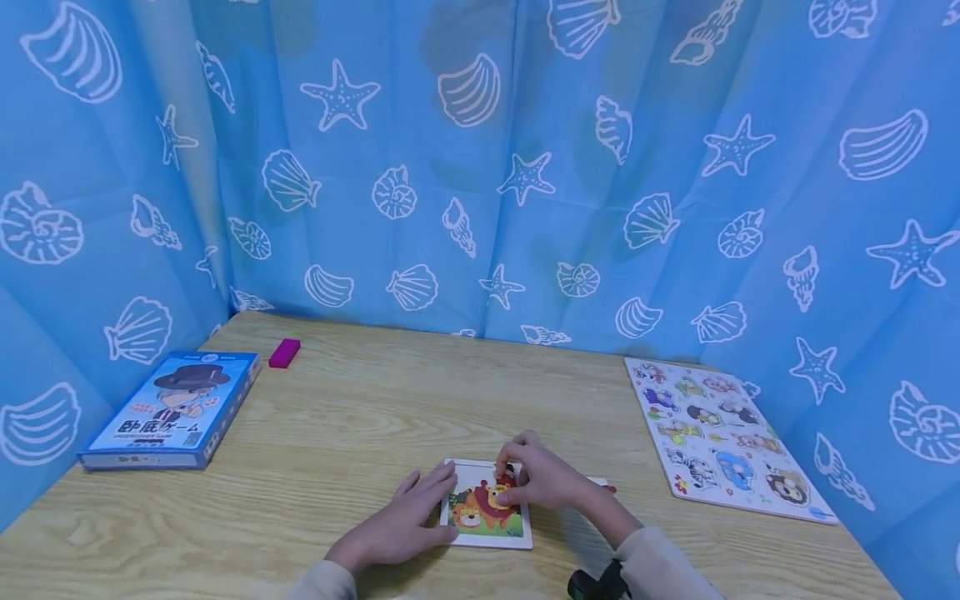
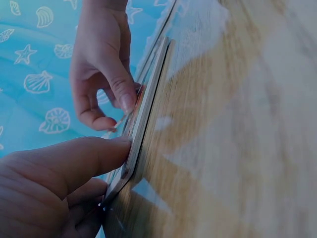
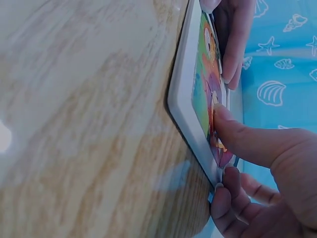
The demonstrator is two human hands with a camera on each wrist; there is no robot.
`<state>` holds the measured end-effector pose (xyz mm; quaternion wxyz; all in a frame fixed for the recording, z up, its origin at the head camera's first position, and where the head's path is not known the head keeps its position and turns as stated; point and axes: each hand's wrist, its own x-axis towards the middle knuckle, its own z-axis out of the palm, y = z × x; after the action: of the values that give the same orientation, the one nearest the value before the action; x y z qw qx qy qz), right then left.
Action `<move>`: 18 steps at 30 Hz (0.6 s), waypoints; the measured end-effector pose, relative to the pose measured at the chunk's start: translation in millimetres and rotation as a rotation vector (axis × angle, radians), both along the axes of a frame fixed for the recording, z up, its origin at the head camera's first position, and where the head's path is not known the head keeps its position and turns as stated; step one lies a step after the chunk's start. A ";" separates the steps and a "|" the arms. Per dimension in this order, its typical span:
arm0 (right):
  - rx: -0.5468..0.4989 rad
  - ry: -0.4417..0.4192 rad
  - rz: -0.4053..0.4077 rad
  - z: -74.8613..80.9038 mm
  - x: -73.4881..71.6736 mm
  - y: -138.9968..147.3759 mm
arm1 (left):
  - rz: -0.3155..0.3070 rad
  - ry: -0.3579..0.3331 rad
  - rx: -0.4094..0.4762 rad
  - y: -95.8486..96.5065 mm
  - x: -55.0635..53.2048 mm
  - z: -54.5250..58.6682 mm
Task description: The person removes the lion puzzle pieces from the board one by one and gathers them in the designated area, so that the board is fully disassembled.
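Note:
A small white-framed picture puzzle (image 1: 487, 547) lies flat on the table, showing a yellow bear in red and an orange animal on grass. The left hand (image 1: 401, 521) rests against its left side, fingers stretched along the edge and thumb (image 2: 106, 157) at the near edge. Over the upper right part of the picture, the right hand (image 1: 540, 475) pinches a thin puzzle piece (image 2: 120, 120) between thumb and fingers. In the right wrist view the thumb (image 3: 235, 131) covers part of the picture, so the piece's shape is hidden.
A blue game box (image 1: 168, 408) lies at the left, with a magenta block (image 1: 284, 353) beyond it. On the right lies an animal puzzle board (image 1: 723, 437). A partly hidden white item with a red end (image 1: 606, 486) sits behind the right wrist. A blue shell-print curtain (image 1: 480, 167) surrounds the table.

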<state>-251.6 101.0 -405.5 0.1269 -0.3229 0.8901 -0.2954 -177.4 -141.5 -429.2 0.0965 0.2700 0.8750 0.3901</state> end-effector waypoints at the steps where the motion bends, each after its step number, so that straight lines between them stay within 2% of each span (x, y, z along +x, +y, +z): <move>1: -0.002 0.005 0.000 -0.1 0.1 0.1 | 0.000 -0.002 0.001 0.0 0.0 0.0; 9: -0.030 0.025 -0.006 -0.3 2.7 0.0 | 0.001 -0.012 0.004 -0.3 -0.3 -0.3; 18: -0.081 0.041 -0.040 -4.9 1.7 1.2 | -0.011 0.014 0.000 -0.7 -1.1 -2.0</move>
<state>-249.8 102.2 -410.4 0.0895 -0.3158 0.8863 -0.3268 -178.5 -142.1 -431.2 0.0923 0.2776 0.8741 0.3878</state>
